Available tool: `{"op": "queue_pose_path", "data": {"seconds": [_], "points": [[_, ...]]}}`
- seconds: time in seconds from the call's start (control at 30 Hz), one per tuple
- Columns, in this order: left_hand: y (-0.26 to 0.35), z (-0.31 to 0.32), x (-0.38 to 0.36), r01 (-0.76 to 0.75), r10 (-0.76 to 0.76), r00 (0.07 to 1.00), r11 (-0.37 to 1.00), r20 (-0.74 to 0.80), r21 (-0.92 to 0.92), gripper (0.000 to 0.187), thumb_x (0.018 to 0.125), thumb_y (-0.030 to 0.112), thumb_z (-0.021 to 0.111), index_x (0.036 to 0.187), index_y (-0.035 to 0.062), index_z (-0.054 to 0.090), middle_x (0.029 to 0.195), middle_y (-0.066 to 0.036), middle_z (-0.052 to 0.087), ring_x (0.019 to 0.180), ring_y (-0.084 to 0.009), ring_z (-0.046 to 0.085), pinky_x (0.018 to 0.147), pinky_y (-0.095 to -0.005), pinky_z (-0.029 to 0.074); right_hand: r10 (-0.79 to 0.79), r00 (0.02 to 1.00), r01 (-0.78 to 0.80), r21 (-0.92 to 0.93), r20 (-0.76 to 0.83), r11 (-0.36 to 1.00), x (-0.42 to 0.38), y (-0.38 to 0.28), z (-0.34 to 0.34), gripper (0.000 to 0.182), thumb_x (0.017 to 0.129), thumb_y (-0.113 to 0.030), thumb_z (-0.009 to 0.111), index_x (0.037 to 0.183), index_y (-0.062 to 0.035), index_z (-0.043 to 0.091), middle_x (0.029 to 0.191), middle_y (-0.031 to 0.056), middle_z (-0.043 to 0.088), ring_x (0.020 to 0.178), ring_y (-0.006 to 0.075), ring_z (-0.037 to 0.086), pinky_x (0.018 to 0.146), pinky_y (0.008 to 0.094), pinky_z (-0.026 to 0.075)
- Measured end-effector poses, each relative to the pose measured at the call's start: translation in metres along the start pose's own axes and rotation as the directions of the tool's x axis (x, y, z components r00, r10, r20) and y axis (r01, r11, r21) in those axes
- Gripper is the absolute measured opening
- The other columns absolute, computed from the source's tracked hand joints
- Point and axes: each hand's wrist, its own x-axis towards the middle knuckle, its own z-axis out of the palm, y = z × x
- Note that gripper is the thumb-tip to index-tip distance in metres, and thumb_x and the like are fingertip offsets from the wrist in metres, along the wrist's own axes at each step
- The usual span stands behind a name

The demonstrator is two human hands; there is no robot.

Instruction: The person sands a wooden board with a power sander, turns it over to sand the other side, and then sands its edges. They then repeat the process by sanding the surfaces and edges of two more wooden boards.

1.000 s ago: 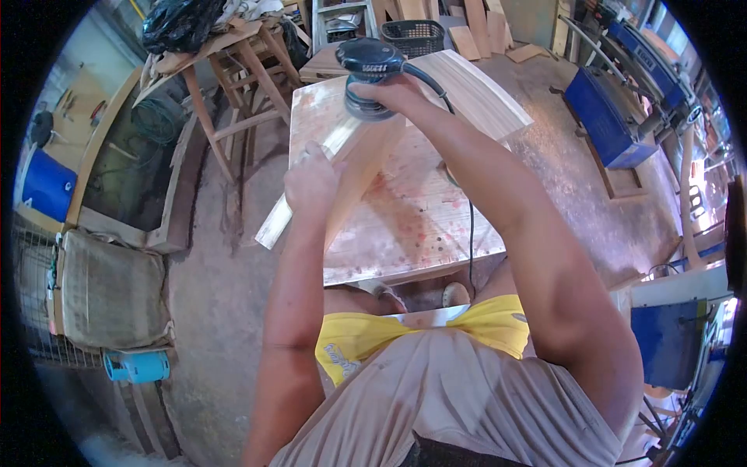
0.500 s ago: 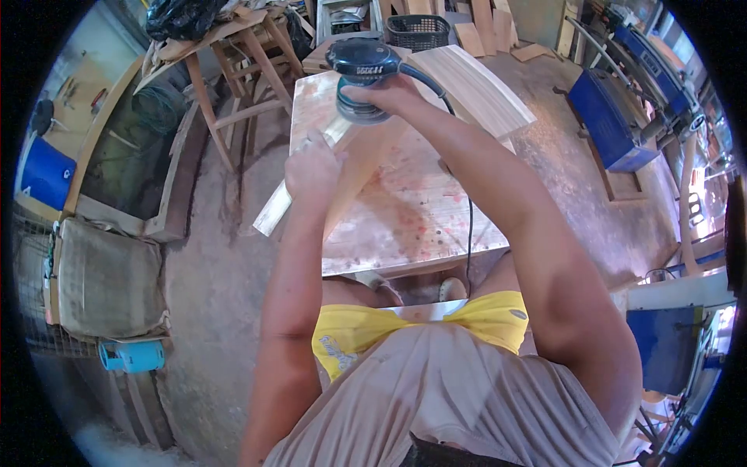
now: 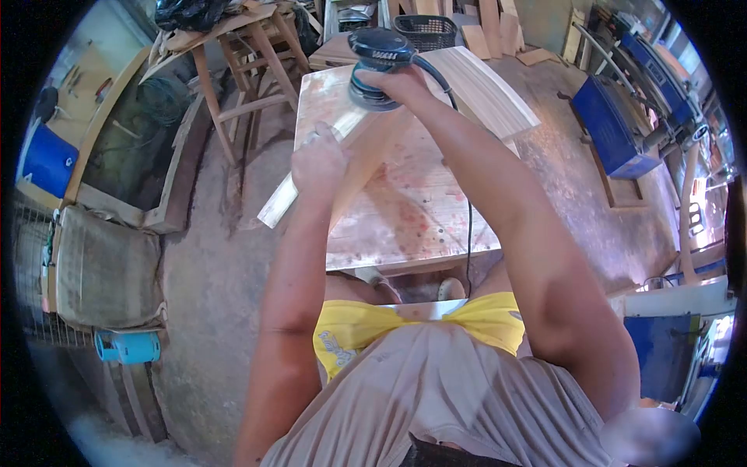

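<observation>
My right hand (image 3: 398, 84) is wrapped around an orbital sander (image 3: 377, 61), dark with a teal body. Its round pad rests on a narrow wooden board (image 3: 278, 204) that lies slantwise across the worktable (image 3: 412, 226). Nearer to me, my left hand (image 3: 319, 159) is closed over the same board and holds it by its edge. The board's near end sticks out past the table's left side. From the sander a black cord runs back over my right forearm and hangs down at the table's front edge.
Striped wooden panels (image 3: 486, 89) lie at the table's far right. A wooden stool (image 3: 249, 70) stands behind on the left, a black plastic basket (image 3: 426, 29) at the back. Blue machinery (image 3: 615, 128) is to the right, and a light-blue gas cylinder (image 3: 128, 346) at lower left.
The sander in my right hand has moved slightly away and to the right along the board. My left hand keeps its hold on the board. The whole view has shifted a little.
</observation>
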Motion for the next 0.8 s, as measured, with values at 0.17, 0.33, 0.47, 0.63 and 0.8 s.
{"op": "queue_pose_path", "data": {"seconds": [0.17,0.33,0.47,0.63,0.8], "points": [[0.002,0.001,0.001,0.000,0.000,1.000,0.995,-0.002,0.102,0.054,0.074,0.043,0.073,0.103,0.0039,0.049,0.088,-0.012,0.067,0.084,-0.0247,0.069,0.068,-0.0337,0.056,-0.062,0.997,0.070,-0.211,0.040,0.975,-0.001,0.016,0.014,0.062,0.065,-0.053,0.074,0.113,-0.0136,0.065,0.108,0.0078,0.068,0.101,0.0191,0.063,0.090,0.0322,0.048],[0.000,0.000,0.002,0.010,-0.012,1.000,0.998,0.024,0.070,0.054,0.077,0.041,0.071,0.108,0.0043,0.047,0.092,-0.014,0.067,0.084,-0.0271,0.068,0.071,-0.0359,0.055,-0.108,0.993,0.110,-0.040,0.036,0.993,0.007,0.024,0.016,0.057,0.066,-0.052,0.074,0.108,-0.0136,0.068,0.106,0.0076,0.068,0.099,0.0196,0.064,0.089,0.0331,0.048],[0.001,-0.001,0.002,0.004,-0.006,0.999,0.999,0.050,0.040,0.060,0.079,0.040,0.069,0.118,0.0023,0.044,0.096,-0.015,0.067,0.086,-0.0289,0.068,0.075,-0.0381,0.054,-0.080,0.989,0.083,0.024,-0.122,0.996,0.024,0.030,-0.008,0.052,0.065,-0.044,0.079,0.103,-0.0107,0.069,0.101,0.0073,0.070,0.093,0.0177,0.066,0.085,0.0317,0.050],[0.004,-0.006,0.002,0.061,-0.063,0.994,0.998,0.091,0.025,0.085,0.075,0.041,0.073,0.136,-0.0015,0.032,0.102,-0.018,0.064,0.093,-0.0307,0.065,0.079,-0.0391,0.053,-0.114,0.990,0.124,0.120,-0.087,0.985,0.020,0.025,0.003,0.042,0.068,-0.032,0.080,0.100,-0.0075,0.068,0.098,0.0064,0.070,0.088,0.0151,0.066,0.079,0.0289,0.052],[0.009,-0.018,-0.009,0.070,-0.106,0.988,0.956,-0.111,-0.284,0.113,0.063,0.045,0.081,0.146,0.0010,0.018,0.141,-0.026,0.036,0.122,-0.0394,0.047,0.099,-0.0444,0.042,-0.045,0.994,0.019,0.249,0.099,0.968,-0.025,-0.005,0.027,0.050,0.069,-0.030,0.081,0.109,-0.0060,0.065,0.101,0.0073,0.069,0.091,0.0143,0.064,0.080,0.0295,0.052]]}}
